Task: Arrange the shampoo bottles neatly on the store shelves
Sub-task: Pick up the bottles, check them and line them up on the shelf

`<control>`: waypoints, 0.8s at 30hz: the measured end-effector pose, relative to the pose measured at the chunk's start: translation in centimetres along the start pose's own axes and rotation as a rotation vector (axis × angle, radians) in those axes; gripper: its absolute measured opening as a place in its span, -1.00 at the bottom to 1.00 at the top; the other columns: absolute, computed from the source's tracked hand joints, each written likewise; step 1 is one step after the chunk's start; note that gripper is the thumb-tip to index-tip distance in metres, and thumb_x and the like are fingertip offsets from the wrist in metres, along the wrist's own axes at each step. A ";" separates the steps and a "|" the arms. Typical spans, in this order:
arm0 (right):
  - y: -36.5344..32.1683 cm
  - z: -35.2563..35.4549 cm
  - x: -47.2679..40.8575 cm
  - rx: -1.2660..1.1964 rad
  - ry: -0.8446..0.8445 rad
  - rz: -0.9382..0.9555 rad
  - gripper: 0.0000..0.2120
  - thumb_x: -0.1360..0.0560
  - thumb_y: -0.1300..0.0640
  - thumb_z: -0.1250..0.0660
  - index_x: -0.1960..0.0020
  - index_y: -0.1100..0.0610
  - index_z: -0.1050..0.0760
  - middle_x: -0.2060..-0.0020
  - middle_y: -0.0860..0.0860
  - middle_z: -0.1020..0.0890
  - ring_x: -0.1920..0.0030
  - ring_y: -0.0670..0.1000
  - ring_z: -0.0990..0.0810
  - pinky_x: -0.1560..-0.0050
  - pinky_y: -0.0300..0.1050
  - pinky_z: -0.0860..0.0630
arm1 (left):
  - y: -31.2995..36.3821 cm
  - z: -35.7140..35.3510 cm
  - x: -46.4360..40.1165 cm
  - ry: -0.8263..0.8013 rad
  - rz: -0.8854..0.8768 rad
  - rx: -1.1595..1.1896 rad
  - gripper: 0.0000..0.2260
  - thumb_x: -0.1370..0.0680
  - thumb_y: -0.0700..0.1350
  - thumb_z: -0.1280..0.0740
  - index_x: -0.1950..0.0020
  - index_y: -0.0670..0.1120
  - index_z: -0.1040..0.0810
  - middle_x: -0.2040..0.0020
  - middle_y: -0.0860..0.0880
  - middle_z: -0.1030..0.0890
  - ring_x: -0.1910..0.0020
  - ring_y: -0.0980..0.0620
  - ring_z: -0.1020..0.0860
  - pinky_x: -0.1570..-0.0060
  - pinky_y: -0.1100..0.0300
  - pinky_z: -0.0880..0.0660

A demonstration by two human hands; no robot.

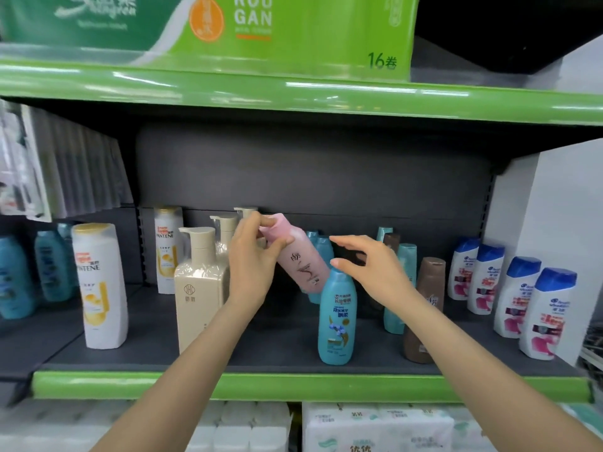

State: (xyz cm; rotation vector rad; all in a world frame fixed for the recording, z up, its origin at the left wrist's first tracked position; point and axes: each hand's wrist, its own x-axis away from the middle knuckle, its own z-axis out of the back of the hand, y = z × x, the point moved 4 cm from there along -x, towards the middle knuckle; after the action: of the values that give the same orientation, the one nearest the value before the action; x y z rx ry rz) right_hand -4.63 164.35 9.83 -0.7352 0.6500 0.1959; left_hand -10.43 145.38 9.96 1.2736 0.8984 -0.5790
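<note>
A pink shampoo bottle (pixel 301 259) is tilted with its cap up and to the left, lifted over the dark middle shelf (pixel 277 350). My left hand (pixel 253 262) grips it near the cap, thumb across its front. My right hand (pixel 368 269) hovers just right of the bottle with fingers spread and relaxed, holding nothing. A blue Rejoice bottle (pixel 337 316) stands upright in front, below the pink one. More blue bottles stand behind it, partly hidden.
Cream pump bottles (pixel 199 288) and white Pantene bottles (pixel 99 288) stand at left. Brown (pixel 424 308) and teal bottles (pixel 399 288) and several white Head & Shoulders bottles (pixel 517 295) fill the right. A green shelf lip (pixel 293 386) runs in front; tissue packs lie below.
</note>
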 end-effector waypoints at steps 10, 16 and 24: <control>-1.6 0.2 -1.9 -0.036 -0.030 -0.019 -0.53 -0.45 0.18 -0.41 -0.32 -0.03 -0.40 -0.13 -0.01 -0.54 -0.15 -0.06 -0.50 -0.14 -0.20 -0.42 | 1.9 2.7 -0.2 0.257 0.315 0.436 -0.75 -0.43 -0.22 -0.46 0.18 0.05 -0.42 0.04 -0.02 -0.60 0.01 -0.03 -0.62 0.05 -0.13 -0.60; -1.7 1.1 -0.3 -0.504 0.051 -0.126 -0.62 -0.46 0.29 -0.37 -0.19 -0.04 -0.47 -0.06 0.07 -0.59 -0.07 0.01 -0.59 0.05 -0.06 -0.64 | 1.4 2.8 0.4 0.205 0.467 0.625 -0.82 -0.48 -0.25 -0.40 0.10 -0.05 -0.42 0.01 -0.08 -0.61 -0.03 -0.04 -0.62 0.18 0.11 -0.62; -0.9 2.6 2.3 -0.686 0.163 -0.302 -0.66 -0.46 0.24 -0.38 -0.23 0.11 -0.48 0.01 0.07 -0.63 0.02 0.00 -0.64 0.17 -0.08 -0.65 | 0.6 4.4 1.7 -0.186 0.381 0.385 -0.64 -0.45 -0.20 -0.43 -0.20 0.07 -0.52 -0.02 -0.03 -0.62 0.05 0.11 -0.63 0.15 0.30 -0.54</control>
State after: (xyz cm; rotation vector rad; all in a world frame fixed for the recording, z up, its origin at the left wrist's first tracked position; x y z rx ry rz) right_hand -1.21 165.30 10.35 -1.5096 0.6175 0.0760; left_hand -7.86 141.42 9.05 1.6584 0.3810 -0.5696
